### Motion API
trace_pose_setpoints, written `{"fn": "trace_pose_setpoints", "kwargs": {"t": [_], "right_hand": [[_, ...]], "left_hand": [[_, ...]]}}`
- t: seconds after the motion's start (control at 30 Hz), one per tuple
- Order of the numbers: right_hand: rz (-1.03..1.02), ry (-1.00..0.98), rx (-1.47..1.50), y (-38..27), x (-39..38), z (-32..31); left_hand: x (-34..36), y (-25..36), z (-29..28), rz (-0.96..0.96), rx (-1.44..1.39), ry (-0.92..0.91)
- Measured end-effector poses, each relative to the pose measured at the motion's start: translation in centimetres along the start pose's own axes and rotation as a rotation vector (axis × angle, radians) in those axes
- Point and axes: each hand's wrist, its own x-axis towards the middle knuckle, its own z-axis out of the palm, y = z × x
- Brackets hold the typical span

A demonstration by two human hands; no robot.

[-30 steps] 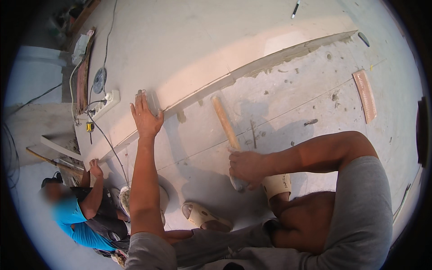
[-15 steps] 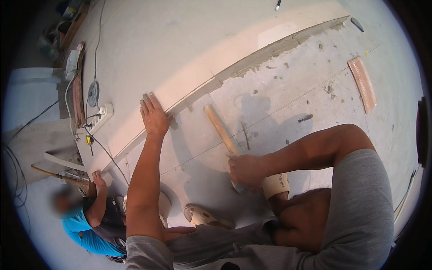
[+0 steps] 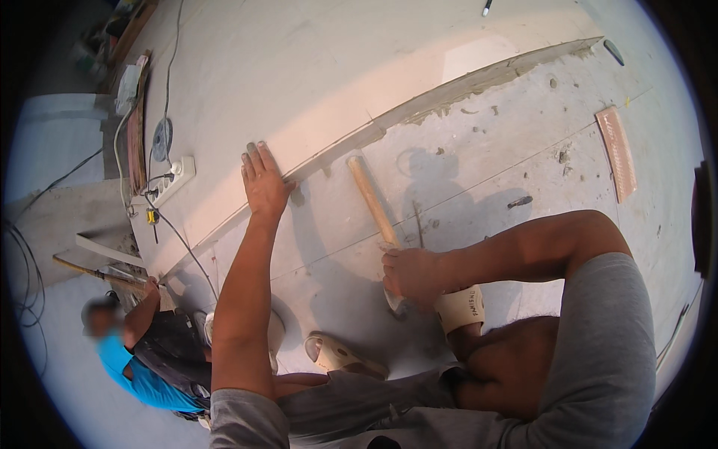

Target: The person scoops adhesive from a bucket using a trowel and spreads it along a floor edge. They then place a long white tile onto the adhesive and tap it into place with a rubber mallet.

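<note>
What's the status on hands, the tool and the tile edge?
Left hand flat, open on large tile edge. Right hand gripping wooden-handled tool, handle pointing toward the edge. Mortar crumbs along bare floor.

One head-worn fisheye view, looking steeply down and forward over the floor (image 3: 247, 67). Close above the person's own arms; edges bend near the rim.

The left hand (image 3: 263, 179) lies flat on a large pale tile (image 3: 314, 90) while the right hand (image 3: 410, 275) grips a wooden-handled mallet (image 3: 372, 198).
</note>
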Motion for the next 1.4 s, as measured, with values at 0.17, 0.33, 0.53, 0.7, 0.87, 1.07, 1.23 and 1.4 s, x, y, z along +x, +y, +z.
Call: {"fn": "trace_pose_setpoints", "kwargs": {"t": [0.17, 0.33, 0.53, 0.7, 0.87, 1.07, 1.23, 1.4], "right_hand": [[0.012, 0.041, 0.018, 0.5, 0.6, -1.1], [-0.036, -0.016, 0.047, -0.9, 0.9, -0.6], [-0.020, -0.053, -0.082, 0.3, 1.1, -1.7], [-0.010, -0.012, -0.003, -0.1, 1.6, -1.9], [-0.029, -0.011, 0.032, -0.1, 2.9, -1.1], [-0.029, 0.007, -0.022, -0.1, 3.4, -1.9], [-0.080, -0.094, -0.045, -1.3, 4.2, -2.3], [0.002, -0.023, -0.044, -0.1, 5.6, -2.3]], "left_hand": [[0.2, -0.4, 0.9, 0.014, -0.039, 0.052], [0.1, -0.3, 0.5, 0.004, 0.002, 0.015], [0.0, -0.8, 0.9, 0.010, -0.051, 0.053], [0.0, -0.2, 0.1, 0.001, -0.086, 0.037], [-0.3, -0.3, -0.4, -0.002, -0.093, 0.042], [-0.5, 0.0, -0.9, -0.006, -0.090, 0.015], [-0.4, -0.1, -0.7, -0.005, -0.058, 0.004], [-0.7, -0.8, 0.0, -0.025, -0.102, -0.004]]}}
